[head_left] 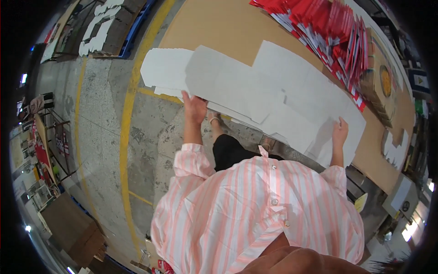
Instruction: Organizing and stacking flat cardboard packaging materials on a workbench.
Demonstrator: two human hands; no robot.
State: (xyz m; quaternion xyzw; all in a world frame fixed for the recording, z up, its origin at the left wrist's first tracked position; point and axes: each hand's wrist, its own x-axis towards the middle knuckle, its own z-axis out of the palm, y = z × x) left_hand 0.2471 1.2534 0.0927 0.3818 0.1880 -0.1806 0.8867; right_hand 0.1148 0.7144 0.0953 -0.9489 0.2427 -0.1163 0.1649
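The left hand grips the near edge of a flat white cardboard sheet, its fingertips partly hidden beneath it. The right hand is at the sheet's other end, fingers bent; whether it pinches the card cannot be told. The sheet spans between both hands and beyond them, over the brown worktop. Past the right hand lie red-and-white packets, beside a printed brown carton.

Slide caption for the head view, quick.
Left hand at the near edge of white cardboard, right hand over it, red stack beyond.
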